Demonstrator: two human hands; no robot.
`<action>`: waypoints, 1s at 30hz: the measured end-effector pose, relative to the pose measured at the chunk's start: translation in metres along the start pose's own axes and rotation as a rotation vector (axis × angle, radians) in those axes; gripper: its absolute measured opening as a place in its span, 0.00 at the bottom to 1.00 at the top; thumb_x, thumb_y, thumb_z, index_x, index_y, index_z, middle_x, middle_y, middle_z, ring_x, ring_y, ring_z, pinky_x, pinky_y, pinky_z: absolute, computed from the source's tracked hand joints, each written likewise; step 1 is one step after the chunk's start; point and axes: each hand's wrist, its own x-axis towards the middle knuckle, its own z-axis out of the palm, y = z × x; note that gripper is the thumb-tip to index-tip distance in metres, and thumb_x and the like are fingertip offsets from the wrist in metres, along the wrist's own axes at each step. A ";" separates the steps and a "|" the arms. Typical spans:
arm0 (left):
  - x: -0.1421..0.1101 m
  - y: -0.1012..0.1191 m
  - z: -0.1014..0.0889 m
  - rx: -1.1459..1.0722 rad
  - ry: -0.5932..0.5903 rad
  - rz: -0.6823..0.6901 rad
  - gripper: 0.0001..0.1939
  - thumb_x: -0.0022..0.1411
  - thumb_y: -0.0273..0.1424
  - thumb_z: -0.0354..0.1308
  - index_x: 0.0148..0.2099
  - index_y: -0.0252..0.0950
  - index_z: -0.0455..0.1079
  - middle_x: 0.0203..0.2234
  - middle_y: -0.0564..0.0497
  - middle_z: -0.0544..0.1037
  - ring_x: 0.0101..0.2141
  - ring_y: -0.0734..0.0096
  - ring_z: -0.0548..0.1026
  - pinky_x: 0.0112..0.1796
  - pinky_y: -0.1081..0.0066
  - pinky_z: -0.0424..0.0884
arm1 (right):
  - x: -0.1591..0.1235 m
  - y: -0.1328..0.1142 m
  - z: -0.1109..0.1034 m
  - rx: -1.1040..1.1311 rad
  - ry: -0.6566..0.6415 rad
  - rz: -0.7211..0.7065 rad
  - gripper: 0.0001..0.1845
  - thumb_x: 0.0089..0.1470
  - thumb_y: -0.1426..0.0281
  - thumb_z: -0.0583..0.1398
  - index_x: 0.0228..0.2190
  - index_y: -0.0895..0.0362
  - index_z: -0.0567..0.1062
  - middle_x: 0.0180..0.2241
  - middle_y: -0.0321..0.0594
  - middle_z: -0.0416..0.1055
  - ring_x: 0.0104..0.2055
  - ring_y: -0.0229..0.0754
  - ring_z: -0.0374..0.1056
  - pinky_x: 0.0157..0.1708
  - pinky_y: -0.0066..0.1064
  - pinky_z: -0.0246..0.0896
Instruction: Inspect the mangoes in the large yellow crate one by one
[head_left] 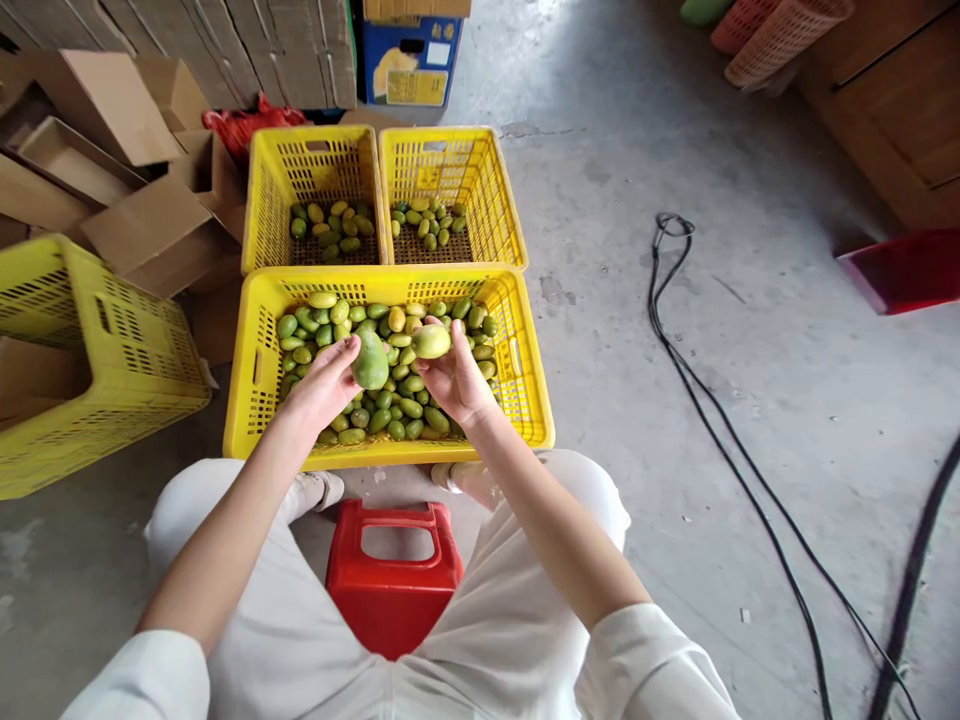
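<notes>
The left hand (322, 385) fingers grip a green mango (370, 361); the right hand (455, 380) fingers grip a yellowish mango (431, 342), above the yellow crate (259, 365).

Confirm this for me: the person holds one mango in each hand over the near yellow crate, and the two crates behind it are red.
Not quite. The head view shows the left hand holding a green mango and the right hand a paler mango over the near yellow crate, but the two crates behind it are yellow, not red.
</notes>
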 end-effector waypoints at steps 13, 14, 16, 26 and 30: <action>0.006 0.005 0.005 -0.065 -0.003 -0.108 0.14 0.78 0.43 0.60 0.49 0.37 0.78 0.29 0.49 0.80 0.27 0.71 0.77 0.25 0.76 0.70 | 0.006 0.005 -0.007 -0.039 0.003 0.180 0.17 0.71 0.52 0.63 0.39 0.52 0.79 0.33 0.39 0.81 0.30 0.39 0.74 0.24 0.25 0.72; 0.007 0.005 0.004 -0.060 0.009 -0.116 0.14 0.77 0.43 0.61 0.48 0.37 0.77 0.28 0.50 0.80 0.26 0.71 0.77 0.24 0.76 0.69 | 0.005 0.006 -0.007 -0.042 0.008 0.183 0.15 0.70 0.54 0.64 0.40 0.52 0.80 0.33 0.38 0.81 0.30 0.39 0.74 0.25 0.26 0.75; 0.007 0.004 0.003 -0.039 0.066 -0.131 0.13 0.75 0.43 0.65 0.45 0.37 0.76 0.28 0.50 0.80 0.25 0.71 0.78 0.23 0.77 0.68 | 0.004 0.006 -0.007 -0.040 0.006 0.182 0.09 0.67 0.59 0.66 0.42 0.51 0.81 0.33 0.36 0.80 0.30 0.38 0.74 0.29 0.26 0.77; 0.002 0.002 0.011 -0.105 0.285 -0.171 0.14 0.58 0.18 0.78 0.37 0.35 0.77 0.29 0.51 0.82 0.28 0.75 0.78 0.28 0.79 0.71 | 0.005 0.002 -0.004 0.137 0.119 0.206 0.05 0.61 0.71 0.61 0.39 0.52 0.77 0.31 0.36 0.79 0.34 0.42 0.77 0.29 0.27 0.74; 0.006 0.000 0.008 -0.189 0.295 -0.171 0.14 0.60 0.22 0.80 0.38 0.35 0.76 0.29 0.51 0.81 0.29 0.74 0.78 0.30 0.77 0.73 | 0.007 0.006 -0.003 0.107 0.104 0.112 0.03 0.63 0.69 0.67 0.38 0.52 0.78 0.33 0.36 0.80 0.32 0.40 0.74 0.26 0.26 0.70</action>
